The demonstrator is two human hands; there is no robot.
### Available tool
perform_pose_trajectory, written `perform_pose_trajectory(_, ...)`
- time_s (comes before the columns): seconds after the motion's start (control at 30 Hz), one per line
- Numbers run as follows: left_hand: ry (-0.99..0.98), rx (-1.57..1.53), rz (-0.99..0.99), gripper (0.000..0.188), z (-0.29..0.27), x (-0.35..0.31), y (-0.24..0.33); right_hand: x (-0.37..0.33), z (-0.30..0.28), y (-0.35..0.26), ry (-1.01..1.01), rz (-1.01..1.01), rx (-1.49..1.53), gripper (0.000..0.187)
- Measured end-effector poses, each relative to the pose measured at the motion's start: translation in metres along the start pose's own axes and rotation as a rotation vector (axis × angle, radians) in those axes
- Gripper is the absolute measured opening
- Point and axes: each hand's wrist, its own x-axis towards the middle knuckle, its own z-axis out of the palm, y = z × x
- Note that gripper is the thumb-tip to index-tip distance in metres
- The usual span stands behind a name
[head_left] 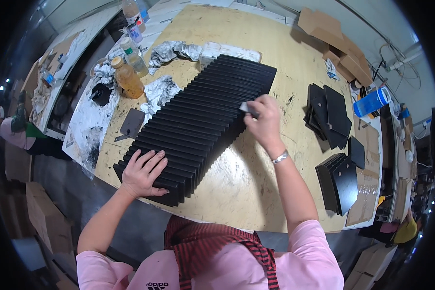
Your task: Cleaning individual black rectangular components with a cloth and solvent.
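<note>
The person is wearing a pink shirt (222, 270), its short sleeves (307, 241) showing either side of an apron (203, 241) striped red and black. A black mark (157, 285) is sitting left of the apron; a silvery bracelet (280, 157) is circling the right wrist (274, 148).

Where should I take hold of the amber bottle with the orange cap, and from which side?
Around the rounded body of the amber bottle, below its orange cap, probably from the near side: it stands upright, and the green-capped bottle crowds its far right. The left hand is nearer, but lies spread on the black panels.
</note>
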Motion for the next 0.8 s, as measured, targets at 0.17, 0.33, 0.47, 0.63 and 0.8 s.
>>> perform_pose_trajectory(0.17, -0.006, -0.006, -0.017, 0.076, -0.002, -0.003, -0.002, -0.001, 0.008, 0.009, -0.098, 0.020, -0.010, 0.016)
perform_pose_trajectory(0.33, -0.005, -0.015, -0.020, 0.076, -0.002, 0.001, 0.000, 0.001, -0.003, 0.027, 0.004, 0.043, 0.026, 0.021)
perform_pose_trajectory(0.47, -0.009, -0.011, -0.017, 0.076, -0.003, 0.000, -0.001, -0.005, 0.002, 0.041, -0.042, 0.088, -0.083, 0.021)
perform_pose_trajectory(0.63, -0.002, -0.011, -0.019, 0.076, -0.001, 0.000, 0.000, 0.002, 0.003, 0.055, 0.142, 0.048, -0.049, 0.021)
perform_pose_trajectory(0.8, -0.025, -0.018, -0.019, 0.076, -0.002, 0.001, 0.000, -0.003, 0.010, 0.065, 0.060, 0.143, -0.138, 0.021)
